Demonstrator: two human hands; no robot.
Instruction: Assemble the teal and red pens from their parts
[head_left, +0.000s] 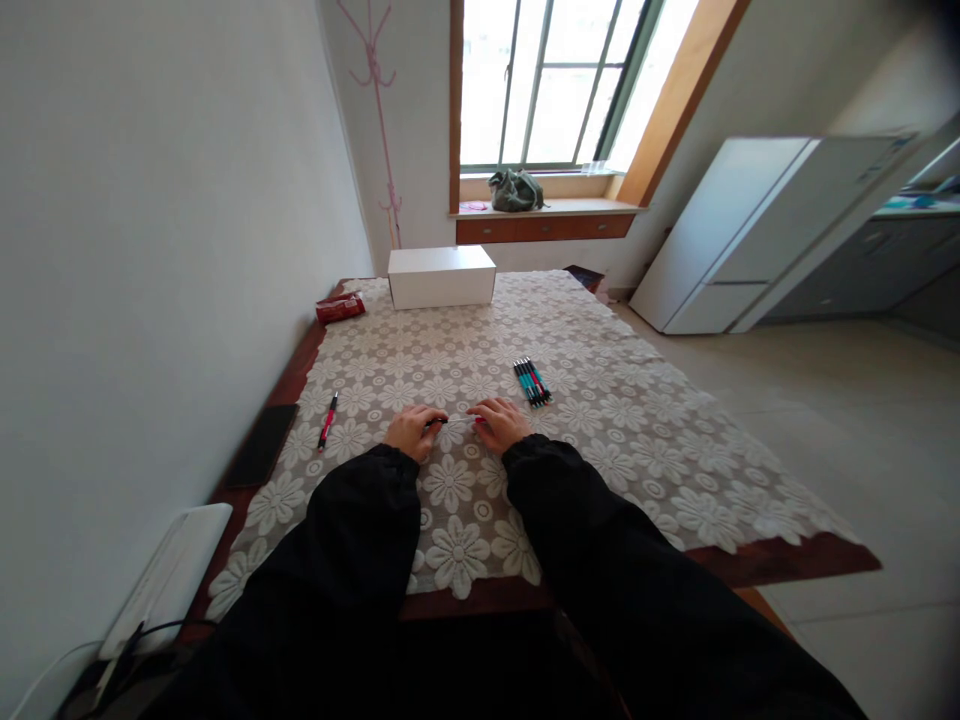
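Head view, frame centre: left hand (409,432) and right hand (499,422) pinch opposite ends of a thin pen (452,420) over the lace tablecloth (600,420). It looks mid-assembly; next needs a steady pull or twist. Bundled pens (532,382) lie just upper right, a red pen (328,420) left.

Reaching forward in black sleeves, left hand (410,431) and right hand (499,423) curling palm-down, fingertips nearly meeting.

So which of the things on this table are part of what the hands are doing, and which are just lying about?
In hand:
left hand and right hand, both on the thin pen between them
bundle of pens
red pen

Lying about:
white box
red packet
dark phone
green bag
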